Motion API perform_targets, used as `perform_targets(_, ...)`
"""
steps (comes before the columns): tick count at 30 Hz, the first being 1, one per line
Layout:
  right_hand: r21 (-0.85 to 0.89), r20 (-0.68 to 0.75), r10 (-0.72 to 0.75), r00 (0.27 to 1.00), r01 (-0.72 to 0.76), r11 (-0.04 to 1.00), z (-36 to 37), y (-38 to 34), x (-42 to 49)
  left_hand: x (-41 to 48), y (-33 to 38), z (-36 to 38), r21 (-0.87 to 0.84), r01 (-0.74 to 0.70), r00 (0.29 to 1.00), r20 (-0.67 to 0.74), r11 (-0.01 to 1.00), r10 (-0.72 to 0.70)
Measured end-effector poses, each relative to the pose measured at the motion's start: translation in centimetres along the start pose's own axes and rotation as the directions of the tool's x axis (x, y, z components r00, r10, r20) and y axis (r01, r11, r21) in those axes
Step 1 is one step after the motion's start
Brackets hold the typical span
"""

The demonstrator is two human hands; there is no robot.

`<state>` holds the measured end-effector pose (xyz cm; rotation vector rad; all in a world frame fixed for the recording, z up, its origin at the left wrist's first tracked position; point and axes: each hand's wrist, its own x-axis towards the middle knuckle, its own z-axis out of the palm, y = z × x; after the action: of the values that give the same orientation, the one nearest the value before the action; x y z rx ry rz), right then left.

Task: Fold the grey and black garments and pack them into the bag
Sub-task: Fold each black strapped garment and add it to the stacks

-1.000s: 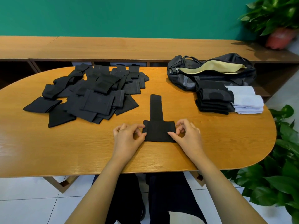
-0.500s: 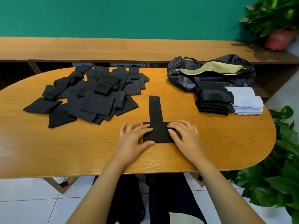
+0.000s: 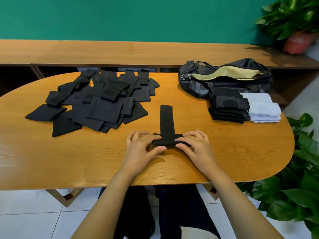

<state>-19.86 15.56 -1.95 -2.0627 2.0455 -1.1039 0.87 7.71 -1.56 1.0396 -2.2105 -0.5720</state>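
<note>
Between the hands lies the black garment (image 3: 167, 121), its long strip pointing straight away from them. Left hand (image 3: 141, 149) and right hand (image 3: 195, 147) each pinch an end of its raised near fold; fingers hide those ends.

Black garment (image 3: 167, 118) — T-shaped, near edge rolled; loose pile (image 3: 103, 107) left — stack (image 3: 227, 109), bag (image 3: 195, 80) right.
</note>
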Motion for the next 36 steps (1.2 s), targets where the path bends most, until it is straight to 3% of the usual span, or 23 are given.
perform_targets(9, 0.101, -0.073, 0.044, 0.996, -0.037, 0.994, -0.1, 0.0, 0.0, 0.0, -0.4, 0.3, -0.030, 0.011, 0.998, -0.060, 0.999, -0.013)
perform_targets(15, 0.093, -0.019, 0.158, 0.987, -0.156, 0.983, -0.1, 0.4, 0.1, 0.0, -0.3, 0.2, -0.102, 0.082, 0.986, -0.140, 0.991, -0.096)
perform_targets(23, 0.179, 0.005, 0.273, 0.962, -0.269, 0.946, -0.4, 0.3, 0.2, 0.2, -1.1, 0.6, -0.009, 0.072, 0.983, -0.171, 0.997, -0.073)
perform_targets(36, 0.097, -0.010, 0.331, 0.944, -0.329, 0.939, -0.4, 0.3, 0.2, 0.3, -0.9, 0.5, -0.080, 0.116, 0.960, -0.246, 0.990, -0.132)
